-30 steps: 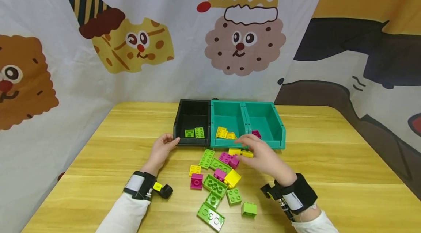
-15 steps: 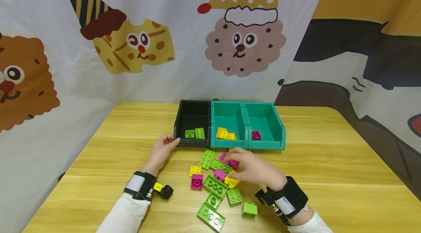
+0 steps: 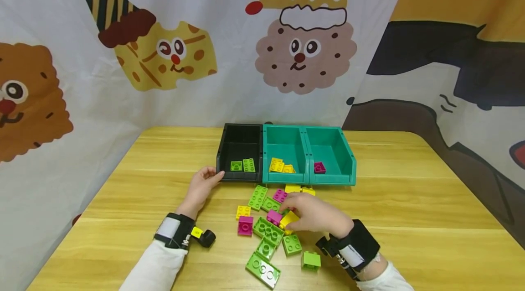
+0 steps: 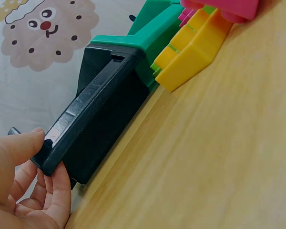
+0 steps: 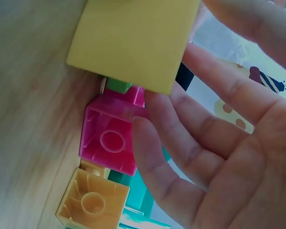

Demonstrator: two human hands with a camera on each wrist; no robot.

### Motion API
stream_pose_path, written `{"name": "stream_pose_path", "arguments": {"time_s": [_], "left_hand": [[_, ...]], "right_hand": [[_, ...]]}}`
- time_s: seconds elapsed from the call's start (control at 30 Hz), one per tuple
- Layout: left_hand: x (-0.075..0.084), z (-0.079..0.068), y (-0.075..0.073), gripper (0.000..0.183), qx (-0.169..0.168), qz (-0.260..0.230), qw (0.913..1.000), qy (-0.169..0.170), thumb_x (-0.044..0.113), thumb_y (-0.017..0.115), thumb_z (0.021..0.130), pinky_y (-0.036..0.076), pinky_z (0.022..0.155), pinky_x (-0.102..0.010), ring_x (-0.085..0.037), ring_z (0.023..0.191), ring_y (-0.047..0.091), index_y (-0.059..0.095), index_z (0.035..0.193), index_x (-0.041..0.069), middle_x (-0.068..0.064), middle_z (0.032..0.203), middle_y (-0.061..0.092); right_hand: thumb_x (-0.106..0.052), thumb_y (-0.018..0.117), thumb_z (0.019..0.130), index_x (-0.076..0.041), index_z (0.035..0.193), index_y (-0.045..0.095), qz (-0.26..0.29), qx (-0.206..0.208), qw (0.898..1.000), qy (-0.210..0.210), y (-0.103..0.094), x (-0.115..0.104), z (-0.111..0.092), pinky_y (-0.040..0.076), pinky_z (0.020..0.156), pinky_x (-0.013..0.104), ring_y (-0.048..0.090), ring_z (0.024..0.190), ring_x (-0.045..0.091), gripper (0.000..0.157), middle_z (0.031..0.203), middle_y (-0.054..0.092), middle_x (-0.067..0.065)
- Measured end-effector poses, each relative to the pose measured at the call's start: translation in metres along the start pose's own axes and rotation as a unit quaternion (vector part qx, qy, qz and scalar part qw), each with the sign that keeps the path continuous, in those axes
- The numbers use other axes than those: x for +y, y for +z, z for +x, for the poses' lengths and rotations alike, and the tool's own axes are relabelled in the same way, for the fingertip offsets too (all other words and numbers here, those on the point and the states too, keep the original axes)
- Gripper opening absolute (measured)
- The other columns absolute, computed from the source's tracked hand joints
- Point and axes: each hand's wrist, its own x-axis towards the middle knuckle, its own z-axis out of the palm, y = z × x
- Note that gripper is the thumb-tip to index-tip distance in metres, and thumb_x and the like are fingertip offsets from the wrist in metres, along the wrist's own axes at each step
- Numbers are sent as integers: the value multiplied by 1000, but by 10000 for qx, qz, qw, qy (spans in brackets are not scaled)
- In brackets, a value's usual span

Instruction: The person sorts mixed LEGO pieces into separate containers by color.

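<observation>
At the black bin (image 3: 239,145), my left hand (image 3: 201,190) pinches the front left corner. The left wrist view shows the thumb (image 4: 26,145) over the rim and the fingers curled beneath. My right hand (image 3: 317,213) is over the brick pile, its thumb and fingers spread around a yellow toy brick (image 3: 290,220). In the right wrist view, relaxed fingertips lie along the edge of that yellow brick (image 5: 128,43), and the little finger overlaps a magenta brick (image 5: 105,138). Two green bricks (image 3: 248,165) lie inside the black bin.
Two teal bins adjoin the black one: the middle bin (image 3: 283,138) holds yellow bricks (image 3: 277,165), the right bin (image 3: 328,140) a magenta brick (image 3: 320,168). Loose green bricks (image 3: 262,269) and a yellow brick (image 3: 243,211) lie on the wooden table (image 3: 143,200). A printed curtain (image 3: 234,99) hangs behind.
My right hand has come down and toward me from the right teal bin's front edge to the yellow brick in the pile. The left hand keeps its place on the black bin.
</observation>
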Motion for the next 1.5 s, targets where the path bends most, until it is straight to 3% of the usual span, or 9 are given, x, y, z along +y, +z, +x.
{"name": "stream_pose_path", "arguments": {"time_s": [0.23,0.53,0.93,1.33,1.5], "left_hand": [[1,0,0,24,-17,16,10000,-11,15,65,90,43,69,-18,-10,79,46,53,103,-2,1,85,50],[2,-1,-1,24,6,57,10000,-9,15,65,90,44,70,-18,-10,80,47,53,103,-3,0,86,51],[0,0,0,20,-12,-93,10000,24,10,63,90,46,70,-18,-9,78,48,53,101,-4,0,84,51],[0,0,0,22,-17,-62,10000,25,11,63,90,45,69,-18,-9,77,48,53,102,-4,0,83,51],[0,0,0,22,-19,-28,10000,44,12,64,90,44,69,-18,-10,78,47,53,101,-3,1,83,51]], "right_hand": [[-23,79,76,-12,107,69,-1,-121,9999,16,0,-1,-2,46,73,26,49,83,13,34,101,63,-3],[-25,80,75,-11,109,67,-57,-215,9996,187,1,-4,-4,48,90,41,55,101,20,40,112,64,3],[-24,85,68,-10,104,68,-139,-181,9993,290,5,-6,-2,49,89,39,54,98,18,42,110,62,2],[-24,84,69,-8,101,67,-54,-9,9998,171,1,-5,-5,49,86,37,54,95,18,39,106,64,2],[-24,83,71,-7,103,67,2,-17,9999,139,-3,-3,-7,46,73,28,49,83,15,40,102,63,1]]}}
